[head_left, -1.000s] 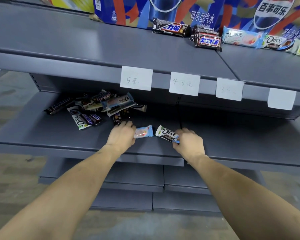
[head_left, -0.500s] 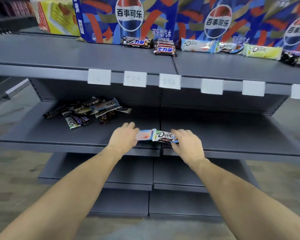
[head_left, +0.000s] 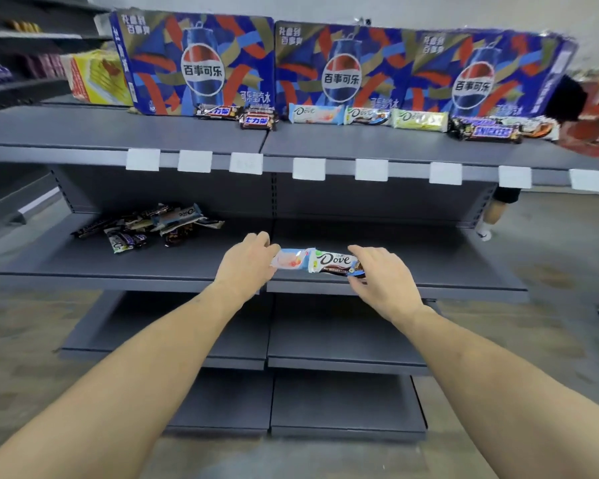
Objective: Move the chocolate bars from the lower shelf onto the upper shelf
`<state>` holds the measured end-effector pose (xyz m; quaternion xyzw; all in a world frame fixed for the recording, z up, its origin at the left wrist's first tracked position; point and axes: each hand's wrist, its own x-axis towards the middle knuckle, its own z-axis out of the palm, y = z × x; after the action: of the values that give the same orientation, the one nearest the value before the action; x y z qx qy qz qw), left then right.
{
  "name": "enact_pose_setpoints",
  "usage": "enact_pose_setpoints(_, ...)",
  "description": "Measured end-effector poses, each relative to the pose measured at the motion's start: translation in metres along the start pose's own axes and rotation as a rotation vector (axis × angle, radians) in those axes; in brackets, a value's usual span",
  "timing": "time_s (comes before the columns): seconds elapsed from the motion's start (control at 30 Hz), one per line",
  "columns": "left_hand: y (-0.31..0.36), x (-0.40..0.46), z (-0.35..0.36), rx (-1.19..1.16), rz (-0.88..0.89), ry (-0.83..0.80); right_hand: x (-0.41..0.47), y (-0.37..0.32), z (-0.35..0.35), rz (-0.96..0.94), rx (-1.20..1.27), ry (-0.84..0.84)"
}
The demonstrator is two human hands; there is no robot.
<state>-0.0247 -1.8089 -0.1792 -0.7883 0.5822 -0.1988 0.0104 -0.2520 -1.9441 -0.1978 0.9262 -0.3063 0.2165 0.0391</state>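
Nearest, the left hand point(head_left: 248, 266) pinched a glossy pink-and-white bar point(head_left: 289, 260) and the right hand point(head_left: 381, 276) gripped a white Dove bar point(head_left: 332, 262) above the grey metal lower shelf point(head_left: 187, 267), where a heap of wrapped bars point(head_left: 149, 226) lay, while beyond, the upper shelf point(head_left: 360, 143) held a row of bars point(head_left: 367, 117) before three Pepsi cartons point(head_left: 343, 63).

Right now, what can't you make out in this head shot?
- Price tags: writing too faint to read.
- Pile on lower shelf: bars overlap, count unclear.
- Pink bar: left end hidden by left hand.
- Dove bar: right end hidden by right hand.
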Motion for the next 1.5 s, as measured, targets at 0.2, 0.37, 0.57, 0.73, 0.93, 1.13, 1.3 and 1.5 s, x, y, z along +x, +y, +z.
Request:
enact_pose_setpoints(0.2, 0.033, 0.017, -0.036, -0.057, 0.040, 0.113, -0.008, 0.034, -0.044, -0.031, -0.076, 0.093)
enact_pose_setpoints(0.37, 0.041, 0.036, -0.070, -0.083, 0.176, 0.353, 0.003, 0.059, -0.086, -0.082, -0.138, 0.226)
enact_pose_setpoints(0.57, 0.048, 0.056, -0.116, -0.251, 0.056, 0.429, 0.025, 0.073, -0.132, -0.138, -0.177, 0.326)
enact_pose_setpoints(0.73, 0.042, 0.063, -0.130, -0.230, -0.035, 0.376, 0.034, 0.071, -0.144, -0.154, -0.187, 0.356)
enact_pose_setpoints(0.93, 0.031, 0.078, -0.139, -0.244, -0.053, 0.379, 0.056, 0.075, -0.148, -0.181, -0.201, 0.355)
enact_pose_setpoints(1.13, 0.018, 0.122, -0.144, -0.261, -0.059, 0.392, 0.101, 0.083, -0.156, -0.184, -0.220, 0.412)
enact_pose_setpoints(1.3, 0.002, 0.177, -0.132, -0.160, -0.025, 0.341, 0.143, 0.101, -0.153, -0.165, -0.253, 0.423)
enact_pose_setpoints(1.5, -0.023, 0.242, -0.108, -0.136, -0.013, 0.262, 0.202, 0.123, -0.137, -0.109, -0.280, 0.352)
